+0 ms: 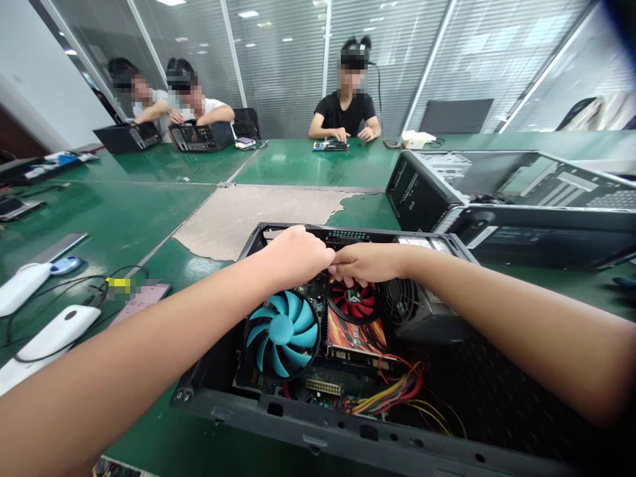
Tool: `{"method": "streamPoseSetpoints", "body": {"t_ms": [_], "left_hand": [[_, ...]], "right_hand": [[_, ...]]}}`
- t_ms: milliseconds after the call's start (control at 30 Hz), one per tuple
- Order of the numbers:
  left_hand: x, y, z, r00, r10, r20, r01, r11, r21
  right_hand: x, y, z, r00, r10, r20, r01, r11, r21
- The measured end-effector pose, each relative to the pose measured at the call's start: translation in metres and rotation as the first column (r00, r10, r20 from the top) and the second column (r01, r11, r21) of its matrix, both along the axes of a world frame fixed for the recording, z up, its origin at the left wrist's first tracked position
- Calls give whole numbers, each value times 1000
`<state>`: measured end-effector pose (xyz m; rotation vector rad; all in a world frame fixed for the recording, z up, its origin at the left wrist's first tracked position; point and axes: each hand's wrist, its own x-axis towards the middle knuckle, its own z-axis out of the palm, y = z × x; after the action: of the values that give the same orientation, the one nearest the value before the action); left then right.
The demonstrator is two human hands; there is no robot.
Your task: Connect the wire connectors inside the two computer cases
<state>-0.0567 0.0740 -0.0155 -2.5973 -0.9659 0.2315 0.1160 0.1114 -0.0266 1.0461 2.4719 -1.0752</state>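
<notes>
An open black computer case (318, 430) lies in front of me with its insides facing up. My left hand (301, 254) is closed above its far side, fingertips meeting those of my right hand (365, 262). The right hand is closed too, over the top of a graphics card (355, 331) with a red fan (354, 299). Whatever the fingers grip is hidden by the hands. A cooler with blue blades (281, 329) sits left of the card. Coloured power cables (390, 395) run from the power supply (422, 315) side toward the motherboard (293, 391).
A second opened case (536, 232) stands on the table at right. White handheld devices (59, 338), cables and a phone (142, 298) lie at left. Across the green table (124, 212), several people work on computer parts; one handles a board (330, 145).
</notes>
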Motion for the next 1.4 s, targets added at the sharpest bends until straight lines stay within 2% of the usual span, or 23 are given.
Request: {"method": "streamPoseSetpoints", "body": {"t_ms": [867, 1400], "left_hand": [[-2, 1, -3, 993, -81, 82, 71, 990, 119], [-3, 2, -4, 994, -82, 77, 76, 994, 81]], "right_hand": [[0, -1, -1, 999, -26, 18, 26, 999, 29], [1, 1, -3, 1000, -13, 7, 13, 1000, 10]]}}
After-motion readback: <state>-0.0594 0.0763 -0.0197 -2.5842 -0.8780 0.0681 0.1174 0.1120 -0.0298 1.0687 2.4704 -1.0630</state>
